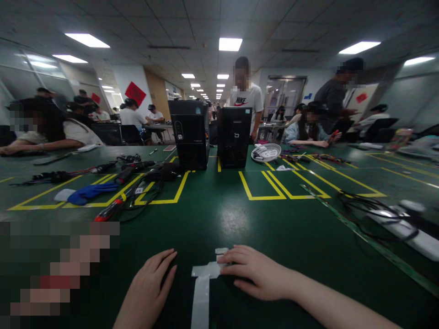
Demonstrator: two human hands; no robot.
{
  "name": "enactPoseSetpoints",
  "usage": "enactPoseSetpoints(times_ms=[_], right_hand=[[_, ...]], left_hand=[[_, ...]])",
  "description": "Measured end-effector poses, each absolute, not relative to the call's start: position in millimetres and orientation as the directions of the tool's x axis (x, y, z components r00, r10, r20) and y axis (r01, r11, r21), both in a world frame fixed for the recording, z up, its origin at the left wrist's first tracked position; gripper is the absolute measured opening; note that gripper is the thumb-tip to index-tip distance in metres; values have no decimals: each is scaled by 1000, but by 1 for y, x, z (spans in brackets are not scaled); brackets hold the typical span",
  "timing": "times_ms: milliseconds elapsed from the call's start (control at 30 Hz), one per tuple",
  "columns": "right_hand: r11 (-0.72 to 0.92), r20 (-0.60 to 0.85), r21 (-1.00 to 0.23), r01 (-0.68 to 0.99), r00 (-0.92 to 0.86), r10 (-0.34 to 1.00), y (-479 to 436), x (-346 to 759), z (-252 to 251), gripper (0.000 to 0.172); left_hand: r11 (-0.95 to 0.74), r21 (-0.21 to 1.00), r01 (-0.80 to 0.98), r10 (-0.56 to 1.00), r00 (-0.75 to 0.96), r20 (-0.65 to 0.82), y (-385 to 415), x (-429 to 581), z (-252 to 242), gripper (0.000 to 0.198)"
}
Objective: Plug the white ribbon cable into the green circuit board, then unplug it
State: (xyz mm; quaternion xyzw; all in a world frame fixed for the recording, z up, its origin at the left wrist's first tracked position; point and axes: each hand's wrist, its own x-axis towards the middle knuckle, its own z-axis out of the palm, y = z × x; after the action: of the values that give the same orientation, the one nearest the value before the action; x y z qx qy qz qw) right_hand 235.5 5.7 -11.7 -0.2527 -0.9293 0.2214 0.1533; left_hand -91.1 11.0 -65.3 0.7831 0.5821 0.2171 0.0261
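My left hand [147, 285] lies on the green tabletop [236, 219], fingers stretched forward and thumb apart, with nothing in it. To its right, strips of whitish tape [201, 292] are stuck to the table. My right hand [259, 272] reaches in from the right, its fingers extended and slightly spread. Its fingertips rest at the right end of the cross strip, beside a small white piece [221, 251]. Whether they press on that piece or only lie against it, I cannot tell.
Two black computer towers [190, 137] stand ahead. A red-and-black screwdriver [109, 209], blue glove [92, 193] and cables lie left. A white basket [265, 153] stands beyond yellow tape outlines. At right are a power strip [408, 228] and long green strip [363, 235]. People surround the table.
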Motion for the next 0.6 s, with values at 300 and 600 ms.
enactPoseSetpoints(times_ms=[300,600], right_hand=[[765,157,-404,502,-786,599,2,243,-1,50],[-115,415,-86,990,140,899,-20,360,-8,57]], left_hand=[[-325,277,904,927,247,280,15,-97,-71,52],[-327,281,902,930,253,267,16,-100,-72,50]])
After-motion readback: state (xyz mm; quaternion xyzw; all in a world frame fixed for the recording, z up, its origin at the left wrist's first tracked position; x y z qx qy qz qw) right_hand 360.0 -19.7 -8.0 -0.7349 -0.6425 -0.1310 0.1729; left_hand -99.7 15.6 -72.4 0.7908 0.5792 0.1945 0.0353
